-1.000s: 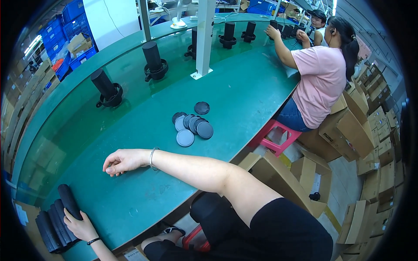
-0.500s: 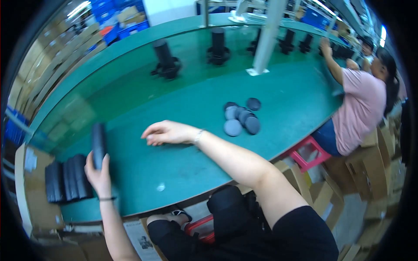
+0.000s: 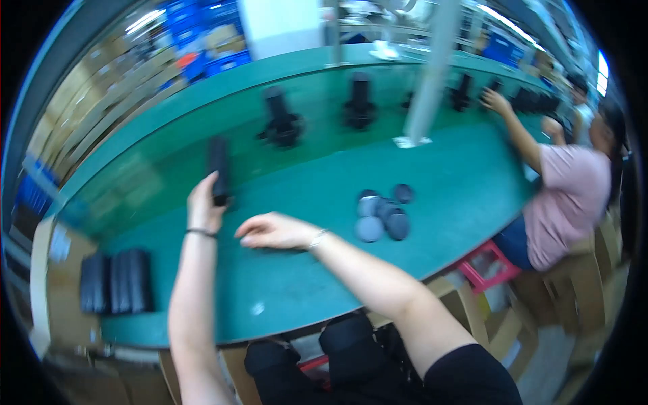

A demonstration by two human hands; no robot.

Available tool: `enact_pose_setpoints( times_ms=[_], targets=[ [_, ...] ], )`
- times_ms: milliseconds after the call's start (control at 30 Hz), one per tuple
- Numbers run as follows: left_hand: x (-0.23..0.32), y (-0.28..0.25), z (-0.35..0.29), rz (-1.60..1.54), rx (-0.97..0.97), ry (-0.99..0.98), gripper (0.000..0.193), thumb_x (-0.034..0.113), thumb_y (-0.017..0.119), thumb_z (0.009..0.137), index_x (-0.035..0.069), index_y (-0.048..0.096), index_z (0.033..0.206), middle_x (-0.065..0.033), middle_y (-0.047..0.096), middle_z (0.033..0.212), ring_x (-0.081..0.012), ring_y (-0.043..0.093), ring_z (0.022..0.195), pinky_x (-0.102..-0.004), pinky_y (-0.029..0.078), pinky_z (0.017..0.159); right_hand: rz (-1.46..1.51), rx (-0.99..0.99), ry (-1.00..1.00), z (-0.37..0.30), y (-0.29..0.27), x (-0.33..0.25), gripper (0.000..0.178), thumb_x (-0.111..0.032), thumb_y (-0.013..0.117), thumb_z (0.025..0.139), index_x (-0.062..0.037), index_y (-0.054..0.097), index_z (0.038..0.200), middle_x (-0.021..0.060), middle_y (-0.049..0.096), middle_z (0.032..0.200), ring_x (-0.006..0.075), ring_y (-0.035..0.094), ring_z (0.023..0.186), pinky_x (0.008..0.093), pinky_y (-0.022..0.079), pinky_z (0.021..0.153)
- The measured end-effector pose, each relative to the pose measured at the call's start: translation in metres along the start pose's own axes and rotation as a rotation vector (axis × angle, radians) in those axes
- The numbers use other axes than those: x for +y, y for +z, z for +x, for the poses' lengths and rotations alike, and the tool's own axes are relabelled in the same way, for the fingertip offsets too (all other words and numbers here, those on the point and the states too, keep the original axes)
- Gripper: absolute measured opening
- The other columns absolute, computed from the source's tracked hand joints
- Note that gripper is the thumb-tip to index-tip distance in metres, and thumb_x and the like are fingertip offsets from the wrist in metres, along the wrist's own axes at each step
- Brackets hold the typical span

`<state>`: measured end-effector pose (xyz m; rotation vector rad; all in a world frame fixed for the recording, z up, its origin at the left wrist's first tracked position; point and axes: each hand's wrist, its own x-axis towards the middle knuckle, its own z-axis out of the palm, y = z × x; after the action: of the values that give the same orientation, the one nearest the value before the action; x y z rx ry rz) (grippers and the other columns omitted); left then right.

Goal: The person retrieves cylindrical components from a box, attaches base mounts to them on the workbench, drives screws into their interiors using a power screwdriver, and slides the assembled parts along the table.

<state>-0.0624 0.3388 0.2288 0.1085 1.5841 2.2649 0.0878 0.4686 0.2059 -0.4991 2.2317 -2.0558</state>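
My left hand is wrapped round a black cylinder, tilted upright over the left part of the green table. To its right, my right hand hovers low over the tabletop with fingers loosely bent and slightly apart; nothing shows in it. Several black cylinders lie side by side at the table's left end, next to a cardboard box. Right of my right hand lies a loose group of dark round discs, some overlapping. Motion blurs both hands slightly.
Along the far side of the green table stand black cylinders on wider bases. A pale post rises from the tabletop. At the right, a co-worker in a pink shirt sits on a pink stool. Cardboard boxes stand below.
My left hand has carried the black cylinder from beside the left-end group rightward and away from me. My right hand stays much the same. The whole view has shifted somewhat.
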Motion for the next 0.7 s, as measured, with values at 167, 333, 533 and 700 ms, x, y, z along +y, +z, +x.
enact_pose_setpoints(
  times_ms=[167, 333, 533, 700],
  targets=[
    [0.006, -0.07, 0.075, 0.603, 0.182, 0.376, 0.047, 0.025, 0.067, 0.072, 0.0, 0.052, 0.109, -0.0071, 0.055, 0.082, -0.0205, 0.054, 0.077, -0.0329, 0.045, 0.069, 0.072, -0.058, -0.065, 0.024, 0.023, -0.002, 0.028, -0.02, 0.064, 0.083, -0.0003, 0.059, 0.103, 0.0043, 0.063, 0.088, 0.0069, 0.057, 0.079, 0.0224, 0.048, 0.072],
    [-0.021, -0.044, 0.116, 1.248, 0.387, 0.653, 0.068, 0.027, 0.064, 0.074, -0.001, 0.037, 0.129, -0.0255, 0.048, 0.113, -0.0374, 0.055, 0.097, -0.0417, 0.044, 0.084, 0.076, -0.006, 0.024, 0.004, 0.009, -0.006, 0.028, -0.018, 0.065, 0.082, 0.001, 0.059, 0.103, 0.0023, 0.06, 0.083, 0.0066, 0.054, 0.075, 0.0217, 0.047, 0.068],
    [-0.01, -0.032, 0.107, 1.53, 0.329, 0.513, 0.077, 0.036, 0.066, 0.073, 0.007, 0.031, 0.135, -0.0266, 0.046, 0.115, -0.0403, 0.053, 0.099, -0.0442, 0.044, 0.086, 0.031, -0.016, 0.01, -0.001, 0.006, -0.01, 0.029, -0.017, 0.065, 0.081, 0.0013, 0.059, 0.103, 0.0028, 0.06, 0.083, 0.0069, 0.054, 0.075, 0.0221, 0.047, 0.068],
    [0.023, -0.049, 0.055, 1.367, 0.37, 0.581, 0.077, 0.05, 0.066, 0.071, 0.0, 0.042, 0.126, -0.0287, 0.056, 0.11, -0.0407, 0.054, 0.104, -0.0457, 0.044, 0.087, -0.032, -0.074, -0.063, 0.02, 0.017, 0.002, 0.032, -0.019, 0.065, 0.082, 0.0001, 0.06, 0.107, 0.0071, 0.065, 0.095, 0.0106, 0.059, 0.085, 0.0254, 0.049, 0.076]
  ],
)
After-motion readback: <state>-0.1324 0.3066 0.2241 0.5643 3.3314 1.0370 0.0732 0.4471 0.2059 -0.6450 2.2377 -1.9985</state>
